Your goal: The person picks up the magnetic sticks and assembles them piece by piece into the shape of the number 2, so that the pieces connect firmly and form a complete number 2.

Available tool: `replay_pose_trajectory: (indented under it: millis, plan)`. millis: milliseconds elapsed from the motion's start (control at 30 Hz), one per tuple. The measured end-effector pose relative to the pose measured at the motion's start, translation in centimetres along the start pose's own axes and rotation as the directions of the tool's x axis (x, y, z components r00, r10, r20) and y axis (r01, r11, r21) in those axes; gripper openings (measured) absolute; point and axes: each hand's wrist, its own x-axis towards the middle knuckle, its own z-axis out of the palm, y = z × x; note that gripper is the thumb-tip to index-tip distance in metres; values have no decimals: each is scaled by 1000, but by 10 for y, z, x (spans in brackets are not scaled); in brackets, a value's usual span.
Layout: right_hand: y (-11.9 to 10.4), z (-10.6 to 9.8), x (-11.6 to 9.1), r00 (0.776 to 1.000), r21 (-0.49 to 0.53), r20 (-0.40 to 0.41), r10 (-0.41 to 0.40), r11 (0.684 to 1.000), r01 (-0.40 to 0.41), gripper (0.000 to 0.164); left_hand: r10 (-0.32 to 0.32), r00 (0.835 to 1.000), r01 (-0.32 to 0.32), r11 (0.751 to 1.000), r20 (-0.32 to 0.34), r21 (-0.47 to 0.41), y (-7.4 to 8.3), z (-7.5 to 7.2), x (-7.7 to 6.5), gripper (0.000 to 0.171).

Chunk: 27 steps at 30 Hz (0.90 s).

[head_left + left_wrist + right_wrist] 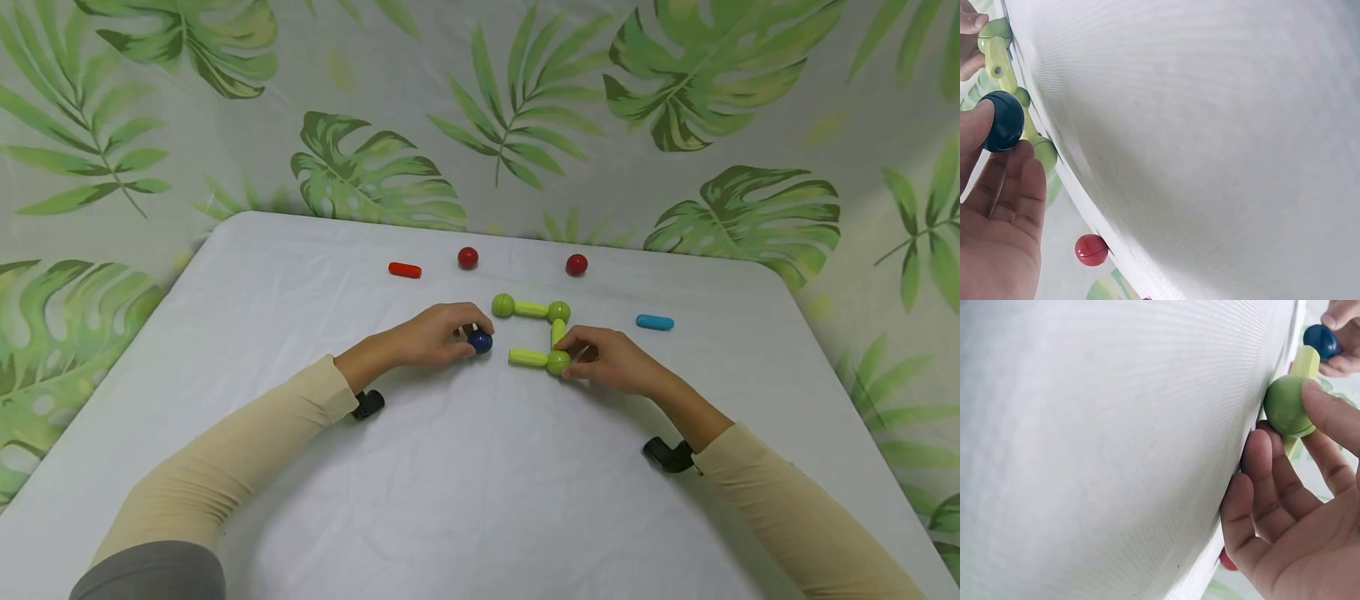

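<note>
My left hand [438,335] pinches a dark blue ball [481,342] between thumb and fingers, just left of a joined green piece. That piece has green balls linked by pale green rods in a squared C shape, open toward the left. Its far rod [531,309] runs between two balls. The near rod [528,357] points left at the blue ball, and the left wrist view shows a round hole in its free end [997,70]. My right hand [615,360] grips the near corner green ball [1286,406], thumb on one side and fingers on the other.
Two red balls [468,257] [577,265] lie near the far edge of the white-covered table [420,500]. A red rod [405,270] lies at the back left, and a blue rod [655,322] at the right. Behind hangs a leaf-patterned cloth [255,133].
</note>
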Motion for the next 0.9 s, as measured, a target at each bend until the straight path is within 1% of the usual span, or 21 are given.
replay_pose_trajectory:
  millis: [133,333,733,900]
  plan:
    - [-1,0,0,1000,-3,2,6,1000,-6,30,4,1000,-4,1000,-1,5,-1,0,0,36]
    - [-1,0,1,1000,1,-2,8,1000,-8,29,21,999,-21,1000,26,15,-2,2,2,36]
    - [-1,0,1,1000,-5,4,13,1000,-12,30,-23,997,25,999,73,-27,1,4,5,37]
    - [-1,1,1,1000,-8,3,19,1000,-19,30,-23,996,26,999,86,-34,2,5,7,37]
